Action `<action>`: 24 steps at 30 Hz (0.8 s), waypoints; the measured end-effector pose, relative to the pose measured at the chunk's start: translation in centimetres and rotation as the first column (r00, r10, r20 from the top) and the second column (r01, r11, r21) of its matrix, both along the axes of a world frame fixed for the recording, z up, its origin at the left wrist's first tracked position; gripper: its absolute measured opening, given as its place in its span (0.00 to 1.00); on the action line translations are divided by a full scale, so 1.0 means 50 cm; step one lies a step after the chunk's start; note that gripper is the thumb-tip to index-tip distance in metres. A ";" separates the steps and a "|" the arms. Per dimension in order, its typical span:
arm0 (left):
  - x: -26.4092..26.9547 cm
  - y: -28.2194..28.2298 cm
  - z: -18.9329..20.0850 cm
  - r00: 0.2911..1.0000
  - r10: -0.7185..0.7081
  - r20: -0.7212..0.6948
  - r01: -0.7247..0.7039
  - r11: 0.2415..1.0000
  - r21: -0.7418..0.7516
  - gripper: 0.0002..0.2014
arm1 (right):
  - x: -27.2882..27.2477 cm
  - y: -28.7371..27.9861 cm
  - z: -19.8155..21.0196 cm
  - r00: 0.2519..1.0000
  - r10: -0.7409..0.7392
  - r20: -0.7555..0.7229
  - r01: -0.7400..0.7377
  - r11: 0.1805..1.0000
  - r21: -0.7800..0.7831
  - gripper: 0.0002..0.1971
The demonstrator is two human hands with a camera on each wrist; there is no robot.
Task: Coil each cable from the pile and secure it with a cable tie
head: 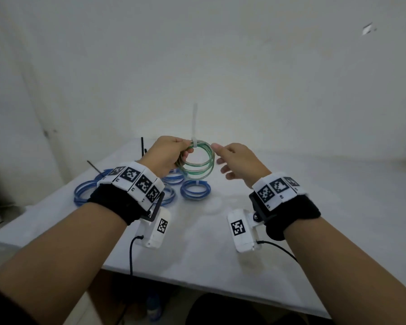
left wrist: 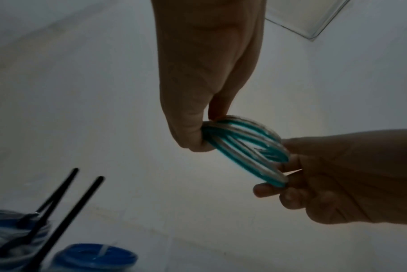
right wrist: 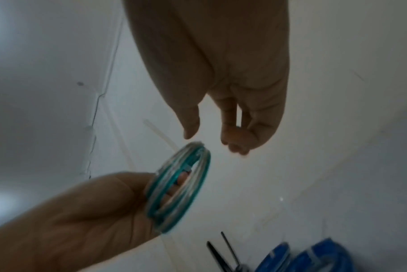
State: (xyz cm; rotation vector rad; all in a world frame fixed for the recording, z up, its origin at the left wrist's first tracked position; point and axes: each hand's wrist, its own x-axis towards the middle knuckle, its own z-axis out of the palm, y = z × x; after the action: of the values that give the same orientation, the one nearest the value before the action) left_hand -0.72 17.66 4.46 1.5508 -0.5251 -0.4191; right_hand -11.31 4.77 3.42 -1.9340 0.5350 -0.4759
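A coil of green-and-clear cable [head: 197, 164] hangs upright above the table. My left hand [head: 185, 150] grips its upper left side, fingers curled round the strands. A white cable tie [head: 194, 123] is wrapped on the coil's top, its tail pointing straight up. My right hand [head: 217, 153] hovers just right of the coil with relaxed fingers and holds nothing. The right wrist view shows a gap between the right hand [right wrist: 209, 139] and the coil [right wrist: 179, 187]. In the left wrist view the left hand [left wrist: 198, 132] pinches the coil [left wrist: 244, 147].
Several tied blue coils [head: 196, 190] lie on the white table [head: 197, 266] behind my left wrist, two with black tie tails [head: 142, 146] sticking up. The wall stands close behind the table. The table's front edge runs below my forearms.
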 end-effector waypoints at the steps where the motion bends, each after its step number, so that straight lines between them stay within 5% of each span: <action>1: 0.004 0.014 -0.008 1.000 0.002 0.009 -0.002 1.000 0.017 0.09 | 0.009 0.015 -0.005 0.997 0.067 -0.029 -0.065 0.994 0.083 0.19; 3: 0.013 0.033 -0.027 1.000 0.002 0.015 -0.003 0.999 0.046 0.09 | 0.028 0.043 -0.021 0.991 0.135 -0.025 -0.127 0.972 0.198 0.15; 7: 0.030 0.048 -0.069 1.000 -0.011 0.028 0.004 0.969 0.246 0.08 | 0.062 0.070 -0.064 0.994 0.032 -0.104 -0.002 0.962 0.274 0.13; 12: 0.039 0.056 -0.115 0.968 -0.148 0.202 0.000 0.808 0.590 0.14 | 0.085 0.059 -0.131 0.956 -0.004 -0.295 0.089 0.956 0.278 0.13; 16: 0.039 0.052 -0.137 0.935 -0.186 0.302 -0.069 0.740 0.669 0.10 | 0.084 0.046 -0.164 0.945 0.052 -0.323 0.037 0.963 0.265 0.03; 24: 0.037 0.047 -0.136 0.891 -0.260 0.374 -0.106 0.680 0.725 0.06 | 0.088 0.034 -0.189 0.916 0.072 -0.394 0.018 0.975 0.219 0.12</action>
State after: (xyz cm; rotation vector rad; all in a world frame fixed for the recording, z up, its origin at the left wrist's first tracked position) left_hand 1.16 20.01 -2.35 2.4588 -0.8552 -0.3475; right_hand -6.92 6.45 -6.06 -1.8251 0.7874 0.0080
